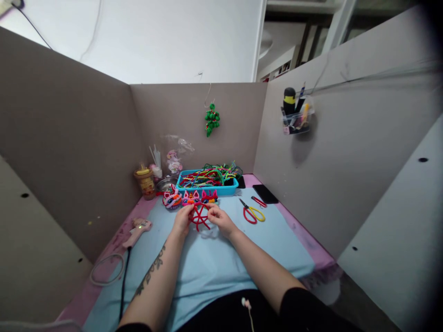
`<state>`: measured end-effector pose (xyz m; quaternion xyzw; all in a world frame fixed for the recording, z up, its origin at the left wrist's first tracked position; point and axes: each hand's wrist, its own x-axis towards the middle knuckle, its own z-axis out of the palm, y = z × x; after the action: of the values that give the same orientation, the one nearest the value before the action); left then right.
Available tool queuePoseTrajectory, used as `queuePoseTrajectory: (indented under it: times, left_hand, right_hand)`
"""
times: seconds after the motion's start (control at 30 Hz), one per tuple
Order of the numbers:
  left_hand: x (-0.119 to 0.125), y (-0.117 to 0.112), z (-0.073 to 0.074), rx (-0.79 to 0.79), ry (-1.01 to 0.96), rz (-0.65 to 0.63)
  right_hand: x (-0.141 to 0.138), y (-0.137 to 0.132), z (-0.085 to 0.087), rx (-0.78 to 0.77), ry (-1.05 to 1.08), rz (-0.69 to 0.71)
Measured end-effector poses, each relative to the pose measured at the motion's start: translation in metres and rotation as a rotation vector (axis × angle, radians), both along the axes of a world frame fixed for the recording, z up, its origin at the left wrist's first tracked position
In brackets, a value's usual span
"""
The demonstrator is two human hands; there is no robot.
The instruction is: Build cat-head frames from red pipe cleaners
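Note:
Both my hands meet over the light blue cloth (214,263) at the middle of the table. My left hand (182,217) and my right hand (220,218) are closed in pinches on a red pipe cleaner shape (200,217), a bent wire figure held between them. Just beyond my fingers stand three small colourful pipe cleaner figures (190,198) in a row. Behind those sits a blue tray (207,188) full of loose pipe cleaners in several colours.
Red and yellow scissors (252,212) and a dark phone (265,193) lie to the right. A pink glue gun (137,230) with its cord lies at left. A small jar (146,181) stands at the back left. Grey partition walls enclose the table; a green ornament (212,120) hangs at the back.

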<state>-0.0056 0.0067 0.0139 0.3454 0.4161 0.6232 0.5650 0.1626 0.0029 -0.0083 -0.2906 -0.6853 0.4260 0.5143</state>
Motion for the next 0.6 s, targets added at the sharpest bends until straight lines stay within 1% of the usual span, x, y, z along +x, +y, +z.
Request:
queuePoseTrajectory:
  times: [0.1, 0.2, 0.27, 0.37, 0.4, 0.47, 0.53, 0.6]
  left_hand:
    - [-0.001, 0.001, 0.000, 0.028, 0.018, 0.030]
    - [-0.003, 0.002, -0.001, 0.007, 0.031, 0.035]
    - [-0.003, 0.002, -0.001, -0.025, 0.043, 0.015]
    - [-0.001, 0.000, -0.002, -0.054, 0.067, -0.039]
    - [0.000, -0.001, -0.002, -0.055, 0.073, -0.058]
    - [0.003, -0.003, -0.002, -0.052, 0.078, -0.093]
    - [0.006, -0.004, -0.002, -0.052, 0.071, -0.129]
    - [0.009, -0.005, -0.002, -0.067, 0.051, -0.175]
  right_hand:
    - [0.005, 0.003, 0.000, -0.003, -0.017, -0.028]
    - [0.011, 0.002, 0.005, 0.021, -0.025, -0.122]
    - [0.013, -0.001, 0.010, 0.092, -0.052, -0.214]
    - [0.012, -0.009, 0.015, 0.263, -0.195, -0.305]
    - [0.010, -0.011, 0.015, 0.309, -0.258, -0.311]
    - [0.005, -0.015, 0.015, 0.349, -0.372, -0.292]
    - [0.000, -0.017, 0.012, 0.338, -0.455, -0.263]
    - [-0.004, -0.015, 0.009, 0.287, -0.480, -0.235]
